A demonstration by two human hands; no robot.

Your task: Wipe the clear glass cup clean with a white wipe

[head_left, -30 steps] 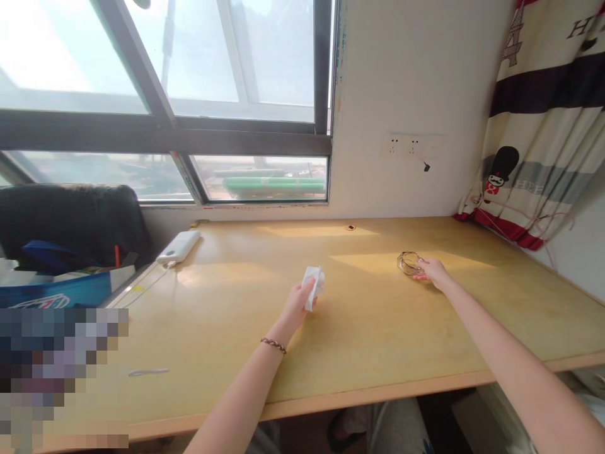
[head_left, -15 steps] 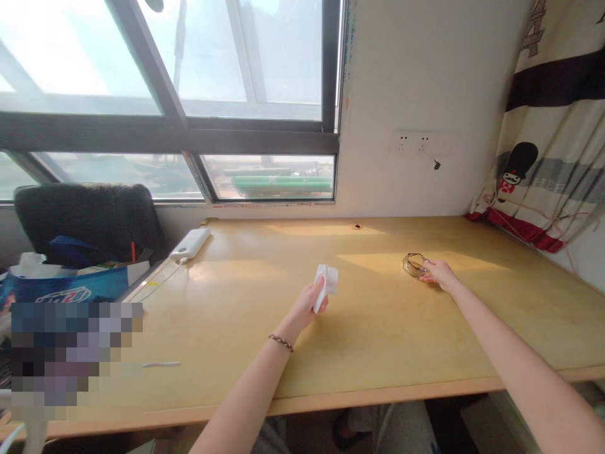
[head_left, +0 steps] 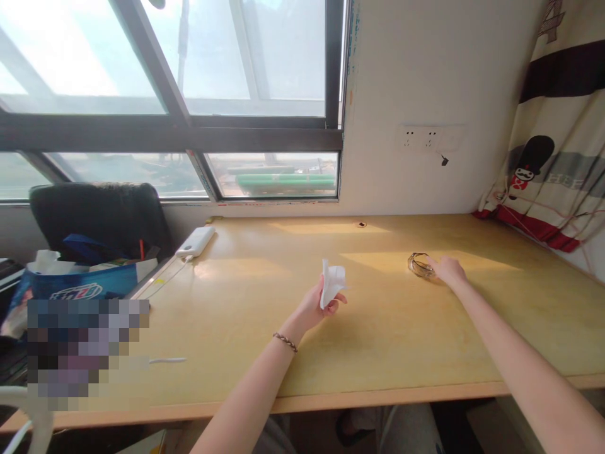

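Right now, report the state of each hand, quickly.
Left hand: closed, holding white tissue.
Right hand: at the edge of the clear dish; whether it grips cannot be told.

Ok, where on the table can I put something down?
Between the tissue in the left hand and the glass dish at the right hand, and on down to the table's near edge. Also between the tissue and the white box. The left's crowded: white box, cord, thin white strip; blurring hides a corner.
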